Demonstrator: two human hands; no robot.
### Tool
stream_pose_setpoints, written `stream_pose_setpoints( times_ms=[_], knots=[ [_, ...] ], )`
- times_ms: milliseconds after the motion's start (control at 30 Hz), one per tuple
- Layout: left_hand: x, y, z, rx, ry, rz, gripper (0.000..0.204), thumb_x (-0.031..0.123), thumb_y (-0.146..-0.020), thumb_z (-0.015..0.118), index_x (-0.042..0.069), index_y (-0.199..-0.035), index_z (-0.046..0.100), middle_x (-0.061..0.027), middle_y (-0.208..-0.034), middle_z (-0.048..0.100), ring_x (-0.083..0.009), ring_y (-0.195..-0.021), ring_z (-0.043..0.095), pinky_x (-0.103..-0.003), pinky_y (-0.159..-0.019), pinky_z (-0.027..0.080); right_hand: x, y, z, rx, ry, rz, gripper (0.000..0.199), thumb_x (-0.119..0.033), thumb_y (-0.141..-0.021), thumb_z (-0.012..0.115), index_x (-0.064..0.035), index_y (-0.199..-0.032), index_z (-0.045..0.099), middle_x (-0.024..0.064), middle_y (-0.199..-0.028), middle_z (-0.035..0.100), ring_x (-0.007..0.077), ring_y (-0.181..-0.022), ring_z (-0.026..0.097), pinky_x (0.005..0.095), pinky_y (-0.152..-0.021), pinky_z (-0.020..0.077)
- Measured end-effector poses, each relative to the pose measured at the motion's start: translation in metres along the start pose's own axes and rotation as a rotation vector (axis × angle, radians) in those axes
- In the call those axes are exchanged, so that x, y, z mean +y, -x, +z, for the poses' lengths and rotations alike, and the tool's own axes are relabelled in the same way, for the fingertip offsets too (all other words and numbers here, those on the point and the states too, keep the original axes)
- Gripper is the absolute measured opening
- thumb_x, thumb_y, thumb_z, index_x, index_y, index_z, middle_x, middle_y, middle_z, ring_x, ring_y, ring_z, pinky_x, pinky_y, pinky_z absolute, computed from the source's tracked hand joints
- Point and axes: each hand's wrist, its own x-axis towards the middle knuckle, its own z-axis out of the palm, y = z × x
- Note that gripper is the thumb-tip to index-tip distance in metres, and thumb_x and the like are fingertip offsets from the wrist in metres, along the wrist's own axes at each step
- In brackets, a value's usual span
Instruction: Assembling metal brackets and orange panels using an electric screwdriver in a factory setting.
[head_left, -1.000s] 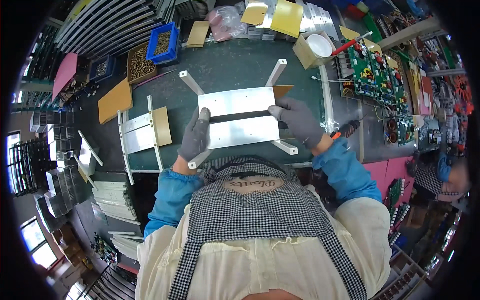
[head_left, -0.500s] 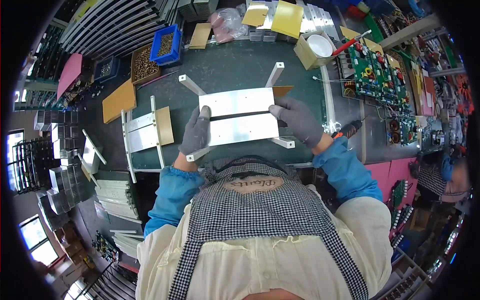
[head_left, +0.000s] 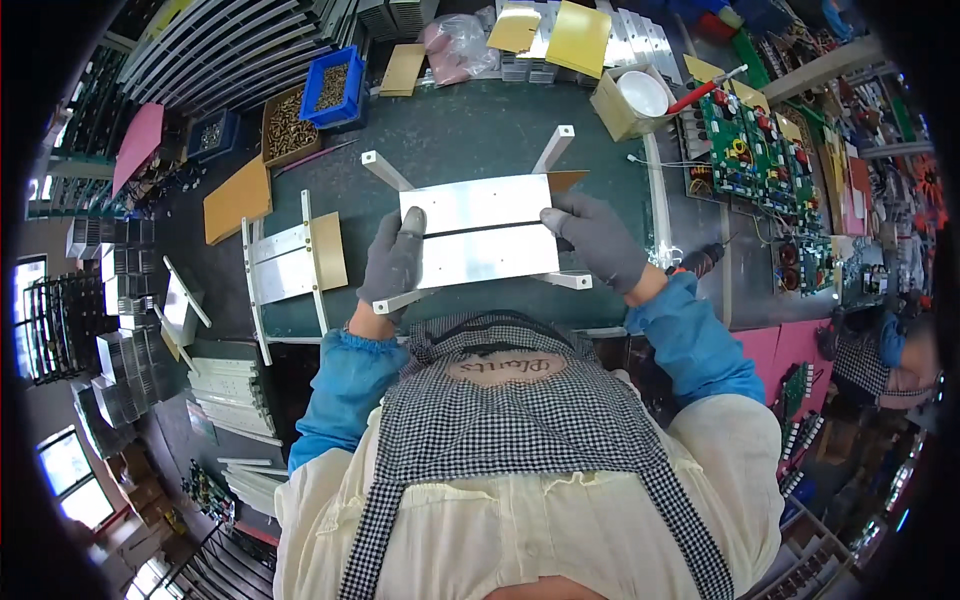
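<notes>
Between my gloved hands is a metal frame [head_left: 487,258], made of two bright silver plates with a dark gap between them and pale bars jutting out past both ends. My left hand [head_left: 394,255] grips its left end, thumb on top by the gap. At the opposite end my right hand [head_left: 600,240] holds it the same way, with the fingers hidden beneath. A yellow-brown card [head_left: 568,180] shows behind the frame's right end. To the left lies a similar frame [head_left: 285,272] with a tan card [head_left: 328,252] under it.
A blue bin [head_left: 333,88] and a cardboard box [head_left: 288,128] of brass-coloured screws stand back left. Right of my hand lies a power screwdriver [head_left: 702,260]. Green circuit boards [head_left: 745,140] line the right side, near a box holding a white tub [head_left: 642,95].
The frame has shifted very slightly up and to the right with both hands still on it. Otherwise the bench looks the same.
</notes>
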Motion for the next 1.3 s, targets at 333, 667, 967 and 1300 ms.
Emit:
stream_pose_setpoints(
  times_ms=[333,667,967,1300],
  knots=[
    [-0.011,-0.007,-0.002,0.100,-0.051,0.060,0.051,0.043,-0.098,0.060,-0.004,-0.118,0.059,-0.0103,-0.101,0.064,-0.0135,-0.090,0.057,-0.029,-0.080,0.048,-0.002,0.002,0.005,0.028,0.057,-0.054,0.038,-0.025,-0.097,0.057,0.0041,-0.119,0.063,0.0146,-0.102,0.069,0.0191,-0.092,0.065,0.0325,-0.084,0.0504],
    [-0.022,-0.010,-0.009,0.050,-0.066,0.101,0.050,0.043,-0.098,0.060,-0.004,-0.115,0.060,-0.0081,-0.096,0.064,-0.0122,-0.087,0.056,-0.028,-0.077,0.047,0.002,0.002,0.003,-0.019,-0.032,-0.023,0.039,-0.026,-0.096,0.058,0.0035,-0.121,0.063,0.0134,-0.100,0.069,0.0183,-0.089,0.066,0.0316,-0.081,0.0518],
    [-0.015,-0.003,-0.007,-0.018,0.044,0.140,0.049,0.039,-0.099,0.060,-0.004,-0.123,0.059,-0.0069,-0.100,0.065,-0.0107,-0.091,0.056,-0.026,-0.080,0.047,-0.007,0.005,0.000,-0.019,0.068,-0.015,0.037,-0.025,-0.095,0.060,0.0041,-0.118,0.064,0.0133,-0.100,0.069,0.0176,-0.090,0.065,0.0319,-0.082,0.0520],
    [-0.013,-0.007,-0.011,0.012,-0.107,0.162,0.047,0.041,-0.098,0.062,-0.003,-0.114,0.062,-0.0053,-0.096,0.064,-0.0099,-0.088,0.055,-0.026,-0.078,0.046,0.002,-0.003,-0.002,-0.009,0.103,-0.016,0.033,-0.024,-0.095,0.061,0.0042,-0.112,0.066,0.0125,-0.094,0.069,0.0173,-0.085,0.065,0.0323,-0.078,0.0520]
  ],
)
